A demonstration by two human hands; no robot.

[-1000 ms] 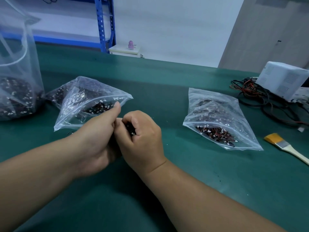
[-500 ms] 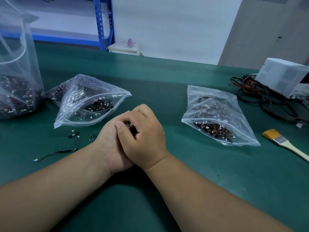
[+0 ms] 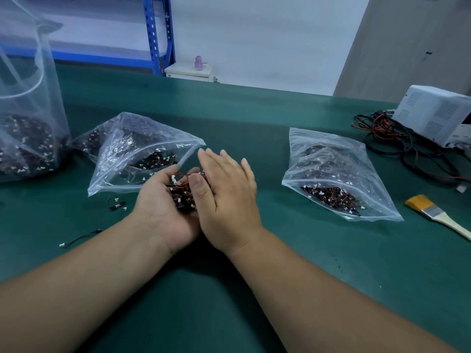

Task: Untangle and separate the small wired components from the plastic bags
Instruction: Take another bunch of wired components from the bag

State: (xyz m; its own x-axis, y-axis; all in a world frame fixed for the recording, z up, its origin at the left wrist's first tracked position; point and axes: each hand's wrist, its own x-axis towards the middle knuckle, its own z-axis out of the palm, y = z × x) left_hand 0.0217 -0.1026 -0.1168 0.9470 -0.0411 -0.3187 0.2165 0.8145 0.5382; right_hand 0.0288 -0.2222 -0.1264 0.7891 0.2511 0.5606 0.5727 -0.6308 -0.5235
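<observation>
Bench (image 3: 331, 276): dark green mat, runs the full width, with a few pale specks on the near right.

Left hand (image 3: 163, 207) is palm up, fingers (image 3: 168, 175) cupped round a clump of wired components (image 3: 182, 193): red/black leads with white plugs. Right hand (image 3: 226, 197) is beside it, fingers (image 3: 224, 161) straight and together, holding nothing, thumb touching the clump. Both hands are mid-bench, heels close together.

Left zip bag (image 3: 132, 154) lies just behind the left hand, mouth open toward it, with more components inside. Right zip bag (image 3: 331, 174) lies well to the right, its contents bunched at the near end; can't tell if it's sealed. Big clear bag (image 3: 25, 123) stands at the far left, its bottom full of the same parts.

Loose components (image 3: 117, 206) lie on the mat left of the left wrist, and a single lead (image 3: 79, 236) lies nearer the bench edge.

Right side: a brush (image 3: 433, 215) with yellow bristles and a pale handle lies flat. Behind it is a white vented box (image 3: 438, 113) with a cable tangle (image 3: 397, 146), black and red, in front of it.

Room: a blue rack (image 3: 155, 34) at back left, a small white cabinet (image 3: 188, 71) with a pink object (image 3: 198, 62) on top, a white wall (image 3: 254, 34), and a grey panel (image 3: 407, 47) on the right.
</observation>
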